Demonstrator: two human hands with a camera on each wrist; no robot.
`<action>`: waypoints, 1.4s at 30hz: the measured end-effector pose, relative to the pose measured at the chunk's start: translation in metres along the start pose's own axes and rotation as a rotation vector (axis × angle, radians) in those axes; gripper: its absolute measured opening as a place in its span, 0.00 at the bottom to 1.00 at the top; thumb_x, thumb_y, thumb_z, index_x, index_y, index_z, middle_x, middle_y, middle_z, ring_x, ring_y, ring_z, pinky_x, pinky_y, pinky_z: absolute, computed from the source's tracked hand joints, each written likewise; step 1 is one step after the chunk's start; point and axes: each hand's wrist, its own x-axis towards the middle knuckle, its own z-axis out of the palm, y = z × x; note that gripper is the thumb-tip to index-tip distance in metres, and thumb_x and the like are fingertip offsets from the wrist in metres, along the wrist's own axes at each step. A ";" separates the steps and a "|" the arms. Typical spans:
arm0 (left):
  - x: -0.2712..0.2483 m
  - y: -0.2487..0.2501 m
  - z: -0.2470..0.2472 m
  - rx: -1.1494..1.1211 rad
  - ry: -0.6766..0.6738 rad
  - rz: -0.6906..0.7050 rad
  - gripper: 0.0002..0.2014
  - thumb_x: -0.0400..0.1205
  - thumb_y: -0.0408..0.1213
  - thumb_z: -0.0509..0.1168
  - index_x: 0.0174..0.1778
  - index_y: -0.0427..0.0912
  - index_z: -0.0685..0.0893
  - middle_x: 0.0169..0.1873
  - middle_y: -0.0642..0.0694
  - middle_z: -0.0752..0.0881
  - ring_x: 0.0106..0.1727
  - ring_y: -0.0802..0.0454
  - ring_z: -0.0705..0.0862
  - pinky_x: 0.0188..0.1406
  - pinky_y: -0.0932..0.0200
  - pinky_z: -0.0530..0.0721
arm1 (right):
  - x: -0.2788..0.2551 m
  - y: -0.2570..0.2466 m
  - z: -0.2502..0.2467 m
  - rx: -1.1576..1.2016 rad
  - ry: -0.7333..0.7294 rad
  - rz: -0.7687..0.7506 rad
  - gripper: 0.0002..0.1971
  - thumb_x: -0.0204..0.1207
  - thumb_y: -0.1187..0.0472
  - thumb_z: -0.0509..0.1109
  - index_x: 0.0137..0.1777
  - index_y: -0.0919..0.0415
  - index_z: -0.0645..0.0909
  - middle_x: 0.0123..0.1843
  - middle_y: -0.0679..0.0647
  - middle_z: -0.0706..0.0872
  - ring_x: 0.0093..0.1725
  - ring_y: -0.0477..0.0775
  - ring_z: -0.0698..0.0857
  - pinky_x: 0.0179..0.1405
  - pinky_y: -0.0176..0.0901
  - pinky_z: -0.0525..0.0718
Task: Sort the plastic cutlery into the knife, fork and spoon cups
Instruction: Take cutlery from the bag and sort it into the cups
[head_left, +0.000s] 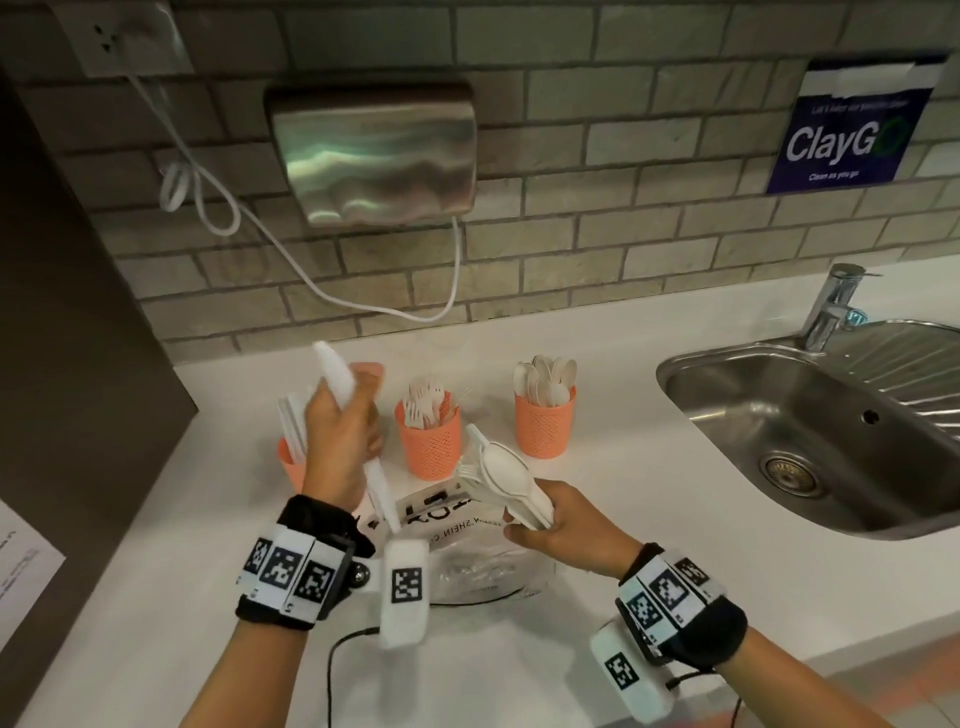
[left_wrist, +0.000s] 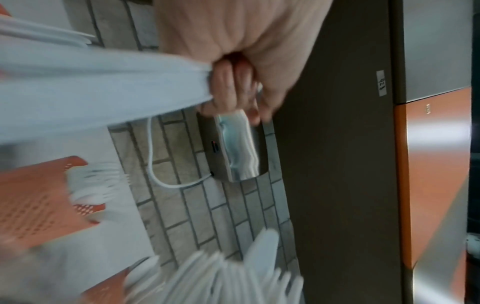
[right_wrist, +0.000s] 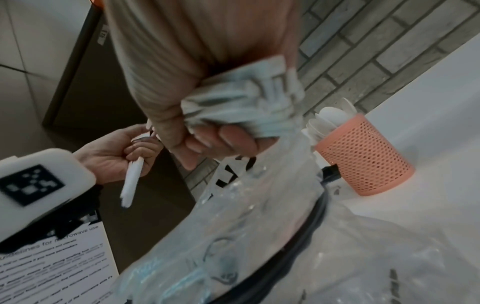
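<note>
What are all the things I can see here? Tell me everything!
Cups: three, orange mesh, in a row on the counter.
Knife: one, white, in the left hand.
Cutlery bundle: several, white, in the right hand.
Plastic bag: one, clear, on the counter between the hands.
Sink: one, steel, right.
Tap: one, steel, behind the sink.
Hand dryer: one, steel, on the wall.
Sign: one, blue, on the wall.
Left hand: grips the knife.
Right hand: grips the cutlery bundle.

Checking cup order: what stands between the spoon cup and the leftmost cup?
The fork cup stands between the spoon cup and leftmost cup, seen in the head view.
</note>
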 end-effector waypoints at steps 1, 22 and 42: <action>-0.007 -0.003 0.001 0.088 -0.109 -0.036 0.06 0.83 0.35 0.61 0.42 0.47 0.81 0.15 0.58 0.69 0.15 0.63 0.62 0.12 0.70 0.61 | 0.001 0.000 0.000 0.003 -0.015 0.003 0.07 0.72 0.64 0.73 0.44 0.52 0.78 0.43 0.52 0.83 0.42 0.48 0.81 0.45 0.41 0.79; -0.036 -0.012 0.033 0.254 -0.407 -0.199 0.09 0.81 0.35 0.65 0.34 0.41 0.80 0.12 0.56 0.78 0.13 0.66 0.74 0.15 0.75 0.68 | -0.011 -0.015 0.005 0.711 -0.444 0.275 0.07 0.72 0.64 0.66 0.48 0.55 0.76 0.21 0.44 0.72 0.17 0.40 0.70 0.17 0.29 0.68; 0.008 -0.019 0.026 -0.103 0.020 -0.318 0.12 0.85 0.39 0.58 0.37 0.40 0.79 0.12 0.53 0.78 0.16 0.61 0.77 0.21 0.67 0.79 | 0.002 -0.018 0.006 0.873 -0.653 0.350 0.29 0.57 0.33 0.76 0.46 0.53 0.74 0.19 0.43 0.69 0.13 0.37 0.65 0.10 0.25 0.65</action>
